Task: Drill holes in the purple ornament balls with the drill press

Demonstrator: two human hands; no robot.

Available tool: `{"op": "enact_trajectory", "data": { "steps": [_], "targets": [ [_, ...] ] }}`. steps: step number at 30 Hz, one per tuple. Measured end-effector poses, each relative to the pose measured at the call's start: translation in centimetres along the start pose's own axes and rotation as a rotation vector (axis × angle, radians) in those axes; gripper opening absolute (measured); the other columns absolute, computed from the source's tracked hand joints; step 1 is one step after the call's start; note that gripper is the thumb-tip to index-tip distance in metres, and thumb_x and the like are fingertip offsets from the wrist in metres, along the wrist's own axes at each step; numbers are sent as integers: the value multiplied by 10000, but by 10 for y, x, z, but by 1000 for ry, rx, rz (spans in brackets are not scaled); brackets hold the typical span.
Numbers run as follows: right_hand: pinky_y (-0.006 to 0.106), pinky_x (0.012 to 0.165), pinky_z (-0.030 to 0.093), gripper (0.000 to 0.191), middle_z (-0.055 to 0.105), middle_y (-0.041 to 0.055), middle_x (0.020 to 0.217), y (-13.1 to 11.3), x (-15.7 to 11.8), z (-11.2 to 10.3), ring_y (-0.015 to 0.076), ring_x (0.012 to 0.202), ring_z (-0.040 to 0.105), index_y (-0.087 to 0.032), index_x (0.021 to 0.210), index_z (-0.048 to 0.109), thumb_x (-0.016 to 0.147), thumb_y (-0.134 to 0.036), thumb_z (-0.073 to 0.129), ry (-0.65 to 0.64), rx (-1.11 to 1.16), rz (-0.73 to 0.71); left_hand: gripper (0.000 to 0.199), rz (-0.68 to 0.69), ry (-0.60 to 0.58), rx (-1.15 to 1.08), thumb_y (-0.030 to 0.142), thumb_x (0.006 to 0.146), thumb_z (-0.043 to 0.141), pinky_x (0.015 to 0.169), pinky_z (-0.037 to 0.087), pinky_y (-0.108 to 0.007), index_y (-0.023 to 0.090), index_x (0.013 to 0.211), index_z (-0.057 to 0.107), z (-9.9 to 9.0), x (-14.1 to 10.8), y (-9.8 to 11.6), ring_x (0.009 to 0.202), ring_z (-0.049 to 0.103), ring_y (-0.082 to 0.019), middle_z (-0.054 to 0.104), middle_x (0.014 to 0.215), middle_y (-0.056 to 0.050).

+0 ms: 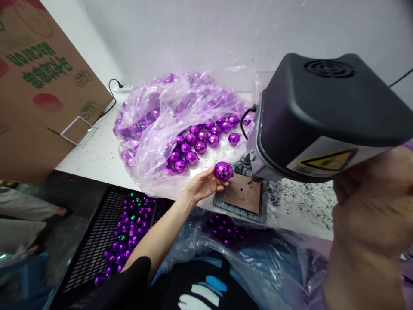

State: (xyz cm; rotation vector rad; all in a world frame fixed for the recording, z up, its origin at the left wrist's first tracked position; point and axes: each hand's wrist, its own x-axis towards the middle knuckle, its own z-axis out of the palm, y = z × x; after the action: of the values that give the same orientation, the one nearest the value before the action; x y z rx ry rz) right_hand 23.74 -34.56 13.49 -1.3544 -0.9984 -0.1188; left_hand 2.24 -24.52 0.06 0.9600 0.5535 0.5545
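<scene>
My left hand (204,184) holds a shiny purple faceted ball (223,171) just left of the black machine (318,116), above the machine's brown base plate (242,196). My right hand (371,202) is raised close to the camera at the right, under the machine's head; what it grips is hidden. Several more purple balls (200,137) lie on an open clear plastic bag (161,129) on the white table (97,155).
A black perforated crate (97,241) with several purple and a few green balls sits below the table edge at left. A cardboard box (38,86) stands at far left. A white power strip (122,89) lies by the wall. Plastic sheeting with balls (226,230) covers my lap.
</scene>
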Motion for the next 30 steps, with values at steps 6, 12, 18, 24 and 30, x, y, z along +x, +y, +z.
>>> {"op": "enact_trajectory", "data": {
  "steps": [6,12,18,24,30],
  "targets": [
    [222,355,210,393,374,-30,485,-3,1,7,43,405,370,-148,604,587,854,-452,574,88,46,9,629,141,131,397,403,733,784,746,529,-293,249,1286,527,12,-10,-11,964,641,-196,618,1229,-85],
    [208,411,232,410,408,-25,508,-5,0,6,34,443,413,-134,609,579,888,-429,531,60,9,-6,565,183,239,802,416,746,773,718,513,-288,204,1225,560,18,-12,-24,839,606,-158,639,1090,-49],
    [208,454,280,444,330,-43,495,-5,-1,2,26,456,405,-128,616,561,891,-474,530,8,55,11,516,315,250,992,404,783,765,833,523,-344,204,1225,588,25,-3,-32,932,621,-196,635,1067,-52],
    [197,470,276,458,387,-36,528,-8,4,4,21,485,401,-125,622,544,898,-490,510,-4,32,61,459,432,277,1151,381,805,752,927,507,-365,223,1205,591,43,11,-33,1055,603,-221,615,1122,-59],
    [180,454,346,455,463,-17,572,-7,14,5,19,496,449,-115,602,515,898,-461,518,-32,92,65,415,449,288,1267,398,790,752,915,505,-367,208,1134,619,53,16,-34,1020,597,-233,602,1061,-60]
  ]
}}
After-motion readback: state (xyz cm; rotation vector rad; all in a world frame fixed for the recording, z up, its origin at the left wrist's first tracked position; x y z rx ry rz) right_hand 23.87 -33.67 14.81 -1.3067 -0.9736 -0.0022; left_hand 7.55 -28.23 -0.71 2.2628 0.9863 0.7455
